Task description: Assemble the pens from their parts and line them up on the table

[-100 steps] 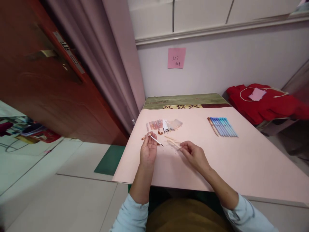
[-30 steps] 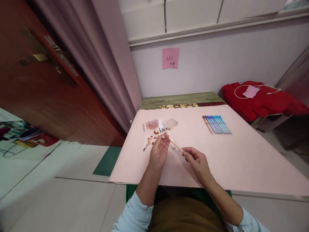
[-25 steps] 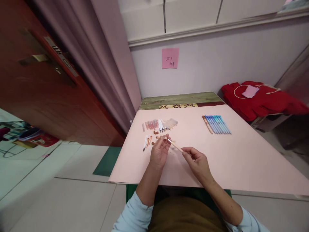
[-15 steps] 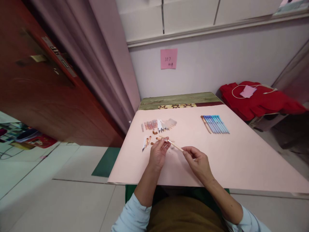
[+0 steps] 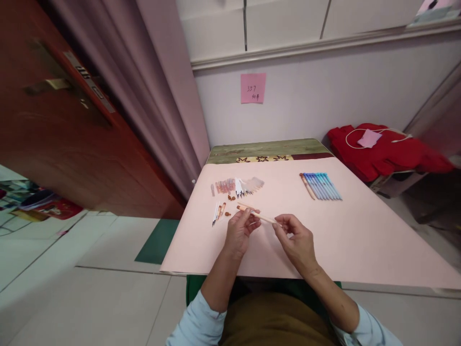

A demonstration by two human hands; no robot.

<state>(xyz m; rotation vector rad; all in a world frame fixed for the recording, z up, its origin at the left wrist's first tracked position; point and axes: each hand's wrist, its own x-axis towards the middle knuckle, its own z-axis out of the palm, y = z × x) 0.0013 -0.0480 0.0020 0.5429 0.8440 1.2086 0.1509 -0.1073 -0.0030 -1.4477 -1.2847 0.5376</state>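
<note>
A slim beige pen is held slantwise in the air above the table, in both hands. My left hand is closed round its upper part, the brown-and-orange end pointing away to the left. The fingers of my right hand pinch the pale lower end. Just left of my left hand lie a small brown cap, two short orange-brown pen tubes and a white refill with a dark tip. Farther back are several more brown caps.
Beyond the hands lie several printed pen tubes, white refills and pale tapered barrels. A row of blue pens with one brown-topped pen lies on the right of the pink-covered table. Red cloth sits beyond.
The pen parts in my hands now line up as one length, where a white section showed between them before. My right hand has shifted slightly up and right.
</note>
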